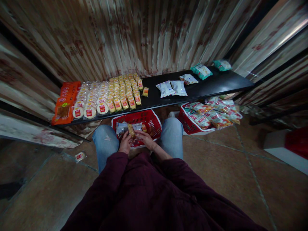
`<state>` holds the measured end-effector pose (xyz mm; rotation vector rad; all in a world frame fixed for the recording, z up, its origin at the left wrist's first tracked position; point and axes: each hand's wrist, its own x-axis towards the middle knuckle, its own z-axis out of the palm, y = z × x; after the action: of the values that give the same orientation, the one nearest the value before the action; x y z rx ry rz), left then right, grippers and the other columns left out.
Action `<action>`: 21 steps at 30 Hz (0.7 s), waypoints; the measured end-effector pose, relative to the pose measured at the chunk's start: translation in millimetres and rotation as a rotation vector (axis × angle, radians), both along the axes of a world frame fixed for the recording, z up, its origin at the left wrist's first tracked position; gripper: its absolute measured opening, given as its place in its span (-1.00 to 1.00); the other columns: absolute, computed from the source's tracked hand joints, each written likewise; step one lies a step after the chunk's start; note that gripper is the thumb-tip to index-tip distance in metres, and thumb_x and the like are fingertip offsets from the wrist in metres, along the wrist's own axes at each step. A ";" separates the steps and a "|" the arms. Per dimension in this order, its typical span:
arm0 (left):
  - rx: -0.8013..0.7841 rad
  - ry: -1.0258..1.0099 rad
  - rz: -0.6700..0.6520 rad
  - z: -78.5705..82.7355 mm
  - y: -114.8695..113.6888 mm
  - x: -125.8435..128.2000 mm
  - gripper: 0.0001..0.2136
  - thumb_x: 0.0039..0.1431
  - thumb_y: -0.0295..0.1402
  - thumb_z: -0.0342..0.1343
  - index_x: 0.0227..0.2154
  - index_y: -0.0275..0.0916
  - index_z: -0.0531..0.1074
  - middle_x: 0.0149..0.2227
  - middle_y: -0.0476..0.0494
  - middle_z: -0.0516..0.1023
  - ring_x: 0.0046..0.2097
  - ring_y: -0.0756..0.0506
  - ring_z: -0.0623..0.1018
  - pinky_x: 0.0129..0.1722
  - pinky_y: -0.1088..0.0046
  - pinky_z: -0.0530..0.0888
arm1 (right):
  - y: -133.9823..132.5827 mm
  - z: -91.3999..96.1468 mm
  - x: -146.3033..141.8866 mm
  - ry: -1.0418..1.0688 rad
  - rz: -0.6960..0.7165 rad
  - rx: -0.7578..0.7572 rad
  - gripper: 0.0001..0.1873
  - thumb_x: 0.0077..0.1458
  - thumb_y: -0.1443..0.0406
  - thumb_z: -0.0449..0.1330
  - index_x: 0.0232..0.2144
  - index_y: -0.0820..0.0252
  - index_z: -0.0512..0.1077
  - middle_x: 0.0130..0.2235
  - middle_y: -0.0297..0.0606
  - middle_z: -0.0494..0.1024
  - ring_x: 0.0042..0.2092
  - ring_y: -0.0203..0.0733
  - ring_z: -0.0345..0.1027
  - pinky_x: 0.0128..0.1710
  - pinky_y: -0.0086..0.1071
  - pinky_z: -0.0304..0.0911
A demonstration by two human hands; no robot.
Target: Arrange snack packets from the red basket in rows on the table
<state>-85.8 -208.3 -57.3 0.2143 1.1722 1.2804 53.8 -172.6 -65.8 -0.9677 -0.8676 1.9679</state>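
Observation:
Between my knees, my left hand [125,143] is closed on a wrapped snack cake [131,131] with a yellowish-brown look, held upright. My right hand [145,140] meets it from the other side, its fingers pinched at the packet's lower edge. Both hands are over a red plastic basket [157,124], which holds white-and-blue packets [122,127] and a small yellow packet [144,128]. Rows of wrapped yellow snack cakes [124,93] stand on the black shelf [154,101] in front of me.
Round wrapped cakes [90,110] and orange packs [63,110] fill the shelf's left end. White packets [166,89] and green bags [201,71] lie toward its right. A second red basket [189,123] overflows with snack bags [218,118]. One wrapped round cake [80,156] lies on the floor.

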 end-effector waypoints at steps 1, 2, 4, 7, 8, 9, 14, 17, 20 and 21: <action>0.005 0.013 -0.005 -0.5 -0.3 0.1 -0.43 -0.05 -0.35 0.27 0.09 -0.16 0.30 -0.26 -0.07 0.54 -0.39 0.03 0.50 -0.42 0.55 0.41 | 0.0 -1.2 -0.3 -0.002 -0.003 -0.005 -0.58 -0.24 0.20 0.39 -0.22 0.11 0.55 -0.17 -0.28 0.59 -0.17 -0.18 0.43 -0.09 -0.26 0.29; 0.010 0.027 -0.009 -0.8 -0.7 0.2 -0.43 -0.05 -0.34 0.27 0.09 -0.17 0.31 -0.25 -0.08 0.55 -0.38 0.04 0.50 -0.43 0.56 0.39 | -0.1 -2.3 -0.7 -0.004 -0.004 -0.007 -0.58 -0.23 0.19 0.39 -0.22 0.11 0.55 -0.18 -0.28 0.59 -0.17 -0.18 0.43 -0.09 -0.27 0.29; 0.020 0.051 -0.005 -1.1 -1.4 0.7 -0.45 -0.04 -0.34 0.26 0.08 -0.18 0.34 -0.21 -0.10 0.55 -0.37 0.04 0.49 -0.43 0.58 0.39 | -0.4 -4.0 -1.2 -0.004 -0.007 -0.002 -0.58 -0.23 0.17 0.40 -0.23 0.10 0.54 -0.20 -0.30 0.59 -0.17 -0.19 0.43 -0.09 -0.27 0.29; 0.035 0.065 0.008 -0.5 -1.8 1.7 -0.50 -0.02 -0.38 0.23 0.05 -0.17 0.39 -0.13 -0.14 0.55 -0.30 0.04 0.51 -0.38 0.59 0.41 | -1.1 -4.2 -2.1 -0.005 -0.017 0.016 -0.56 -0.26 0.15 0.41 -0.24 0.10 0.52 -0.23 -0.31 0.59 -0.18 -0.20 0.43 -0.09 -0.28 0.30; 0.041 0.067 0.010 -0.1 -1.8 1.9 -0.52 -0.02 -0.39 0.22 0.04 -0.17 0.41 -0.10 -0.14 0.54 -0.28 0.03 0.51 -0.37 0.59 0.41 | -1.4 -3.5 -2.4 -0.006 -0.021 0.023 -0.55 -0.27 0.14 0.42 -0.24 0.10 0.52 -0.23 -0.31 0.58 -0.19 -0.21 0.42 -0.09 -0.28 0.30; 0.050 0.068 0.013 0.2 -1.7 2.1 -0.54 -0.02 -0.40 0.22 0.02 -0.17 0.42 -0.08 -0.15 0.53 -0.26 0.02 0.52 -0.37 0.59 0.42 | -1.7 -2.5 -2.8 -0.006 -0.022 0.031 -0.54 -0.27 0.14 0.42 -0.24 0.11 0.51 -0.23 -0.31 0.58 -0.18 -0.21 0.42 -0.08 -0.28 0.30; 0.138 0.102 -0.001 1.8 -1.5 3.6 -0.61 -0.05 -0.41 0.22 -0.08 -0.20 0.50 0.05 -0.16 0.47 -0.19 -0.02 0.52 -0.38 0.59 0.43 | -3.0 3.6 -4.5 -0.043 0.038 0.132 -0.55 -0.26 0.12 0.41 -0.27 0.16 0.50 -0.22 -0.30 0.57 -0.14 -0.21 0.40 -0.01 -0.29 0.25; 0.159 0.149 -0.021 2.3 -1.6 6.2 -0.62 -0.09 -0.43 0.25 -0.12 -0.21 0.52 0.03 -0.16 0.49 -0.21 -0.03 0.52 -0.40 0.59 0.44 | -3.5 5.1 -4.9 -0.076 0.060 0.150 -0.57 -0.25 0.10 0.40 -0.29 0.17 0.51 -0.24 -0.31 0.57 -0.18 -0.22 0.40 -0.01 -0.29 0.24; 0.148 0.244 -0.004 2.0 -1.3 8.8 -0.61 -0.12 -0.46 0.26 -0.13 -0.21 0.52 -0.07 -0.14 0.55 -0.28 -0.01 0.50 -0.42 0.60 0.42 | -3.3 4.4 -4.5 -0.109 0.051 0.150 -0.56 -0.22 0.06 0.38 -0.29 0.17 0.51 -0.26 -0.31 0.57 -0.22 -0.22 0.40 -0.06 -0.29 0.27; 0.147 0.272 0.000 1.7 -1.1 9.5 -0.61 -0.12 -0.47 0.26 -0.13 -0.21 0.52 -0.10 -0.13 0.56 -0.31 0.01 0.50 -0.42 0.60 0.42 | -3.0 3.7 -4.2 -0.119 0.045 0.159 -0.56 -0.22 0.06 0.37 -0.29 0.17 0.51 -0.26 -0.31 0.56 -0.22 -0.22 0.40 -0.07 -0.29 0.27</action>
<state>-76.3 -209.5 -55.6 0.5091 1.3070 1.3684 49.5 -175.7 -62.2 -0.9864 -1.1041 1.8616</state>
